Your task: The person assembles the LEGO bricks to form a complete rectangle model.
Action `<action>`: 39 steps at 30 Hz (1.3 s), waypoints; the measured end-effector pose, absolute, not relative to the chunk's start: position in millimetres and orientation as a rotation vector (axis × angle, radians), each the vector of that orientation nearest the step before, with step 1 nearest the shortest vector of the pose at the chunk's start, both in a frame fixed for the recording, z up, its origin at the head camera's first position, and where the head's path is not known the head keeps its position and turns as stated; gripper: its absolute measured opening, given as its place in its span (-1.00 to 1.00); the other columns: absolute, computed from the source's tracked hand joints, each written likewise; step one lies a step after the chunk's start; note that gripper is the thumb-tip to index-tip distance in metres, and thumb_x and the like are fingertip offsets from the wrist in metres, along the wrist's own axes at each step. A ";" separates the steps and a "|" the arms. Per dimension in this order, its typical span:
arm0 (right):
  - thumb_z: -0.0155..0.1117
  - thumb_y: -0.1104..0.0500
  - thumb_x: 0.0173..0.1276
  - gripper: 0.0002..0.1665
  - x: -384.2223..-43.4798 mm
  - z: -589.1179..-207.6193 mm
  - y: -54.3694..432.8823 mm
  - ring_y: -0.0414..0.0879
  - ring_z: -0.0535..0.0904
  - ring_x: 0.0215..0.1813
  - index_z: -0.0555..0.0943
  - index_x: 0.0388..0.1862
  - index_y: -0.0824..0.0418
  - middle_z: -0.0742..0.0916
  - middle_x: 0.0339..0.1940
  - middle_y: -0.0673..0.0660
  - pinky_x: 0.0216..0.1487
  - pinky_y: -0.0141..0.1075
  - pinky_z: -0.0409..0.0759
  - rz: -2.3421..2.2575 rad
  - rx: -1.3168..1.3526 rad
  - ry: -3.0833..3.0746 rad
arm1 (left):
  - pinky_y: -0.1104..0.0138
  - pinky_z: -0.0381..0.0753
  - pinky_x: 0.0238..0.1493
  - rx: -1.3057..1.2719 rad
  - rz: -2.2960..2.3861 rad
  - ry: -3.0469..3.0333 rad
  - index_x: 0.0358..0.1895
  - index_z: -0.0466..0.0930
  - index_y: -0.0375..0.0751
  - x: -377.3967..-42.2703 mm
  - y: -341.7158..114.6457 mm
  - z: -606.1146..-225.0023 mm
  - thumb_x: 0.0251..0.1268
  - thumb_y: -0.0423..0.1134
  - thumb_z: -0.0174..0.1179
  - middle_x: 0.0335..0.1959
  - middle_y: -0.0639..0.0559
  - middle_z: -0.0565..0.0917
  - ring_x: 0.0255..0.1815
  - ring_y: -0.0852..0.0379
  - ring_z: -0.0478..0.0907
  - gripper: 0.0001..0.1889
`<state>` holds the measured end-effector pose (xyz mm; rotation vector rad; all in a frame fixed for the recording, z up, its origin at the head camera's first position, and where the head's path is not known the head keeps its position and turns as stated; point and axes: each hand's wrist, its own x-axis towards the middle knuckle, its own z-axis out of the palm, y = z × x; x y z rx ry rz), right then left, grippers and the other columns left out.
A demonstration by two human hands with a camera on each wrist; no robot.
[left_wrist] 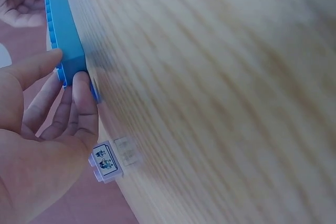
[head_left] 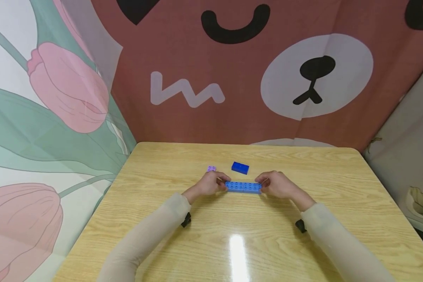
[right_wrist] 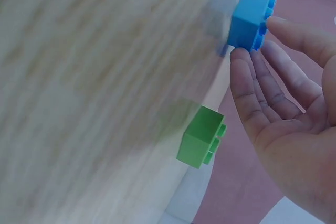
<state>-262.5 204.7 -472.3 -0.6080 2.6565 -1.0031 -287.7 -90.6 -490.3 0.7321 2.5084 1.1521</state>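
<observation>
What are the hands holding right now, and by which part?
A row of two light-blue bricks, end to end: the left hand pinches its left end, the right hand its right end.

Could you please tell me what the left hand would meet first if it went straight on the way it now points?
Most likely the light blue bricks: the left hand holds their left end. Past them, the right hand seems next in line, though depth is unclear.

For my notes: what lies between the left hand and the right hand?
Two light blue bricks, end to end, between left hand and right hand; the head view shows this.
</observation>
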 end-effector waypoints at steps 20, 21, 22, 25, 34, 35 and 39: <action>0.38 0.19 0.43 -0.64 -284.2 -465.9 190.8 0.03 0.66 -0.06 0.66 0.14 0.30 0.74 -0.07 0.14 -0.11 -0.07 0.65 -1.067 -0.547 2.780 | 0.38 0.61 -0.23 0.697 1.154 2.515 0.05 0.72 -0.25 -287.8 -90.0 -488.4 0.28 -0.43 0.41 -0.09 0.00 0.70 -0.24 0.22 0.61 -0.72; 0.38 0.18 0.44 -0.63 -285.4 -465.5 189.3 0.04 0.66 -0.05 0.66 0.15 0.31 0.74 -0.06 0.15 -0.12 -0.07 0.66 -1.080 -0.529 2.780 | 0.39 0.61 -0.23 0.695 1.158 2.513 0.05 0.72 -0.25 -287.6 -90.0 -488.3 0.28 -0.43 0.41 -0.10 0.00 0.70 -0.24 0.22 0.61 -0.72; 0.38 0.17 0.44 -0.62 -286.6 -465.2 187.7 0.05 0.66 -0.04 0.65 0.16 0.30 0.74 -0.04 0.18 -0.12 -0.06 0.66 -1.090 -0.510 2.783 | 0.38 0.60 -0.24 0.695 1.161 2.512 0.05 0.72 -0.26 -287.2 -90.0 -488.1 0.29 -0.43 0.41 -0.10 0.00 0.70 -0.24 0.21 0.60 -0.72; 0.37 0.16 0.45 -0.60 -290.4 -464.4 183.1 0.08 0.67 0.00 0.65 0.18 0.30 0.72 0.04 0.23 -0.08 -0.04 0.66 -1.116 -0.460 2.796 | 0.38 0.59 -0.26 0.695 1.167 2.511 0.05 0.72 -0.26 -286.5 -90.0 -487.8 0.29 -0.44 0.40 -0.11 -0.01 0.69 -0.25 0.20 0.60 -0.72; 0.37 0.15 0.44 -0.57 -302.9 -472.1 175.4 0.13 0.66 0.06 0.63 0.21 0.33 0.71 0.08 0.24 0.00 0.02 0.64 -1.107 -0.428 2.828 | 0.38 0.60 -0.28 0.677 1.179 2.508 0.04 0.73 -0.24 -285.8 -89.1 -490.0 0.29 -0.43 0.40 -0.14 0.02 0.70 -0.25 0.20 0.60 -0.73; 0.37 0.15 0.44 -0.57 -304.1 -473.0 175.0 0.14 0.66 0.06 0.63 0.20 0.33 0.71 0.08 0.25 0.01 0.02 0.63 -1.108 -0.426 2.829 | 0.39 0.60 -0.28 0.674 1.176 2.509 0.05 0.73 -0.24 -285.8 -88.9 -490.0 0.30 -0.42 0.40 -0.14 0.02 0.70 -0.25 0.20 0.60 -0.73; 0.36 0.12 0.46 -0.56 -308.7 -476.3 173.4 0.14 0.65 0.08 0.63 0.22 0.31 0.71 0.09 0.25 0.04 0.03 0.62 -1.117 -0.381 2.810 | 0.38 0.61 -0.28 0.664 1.176 2.499 0.05 0.73 -0.23 -285.2 -88.5 -489.0 0.31 -0.41 0.40 -0.14 0.04 0.70 -0.25 0.20 0.60 -0.73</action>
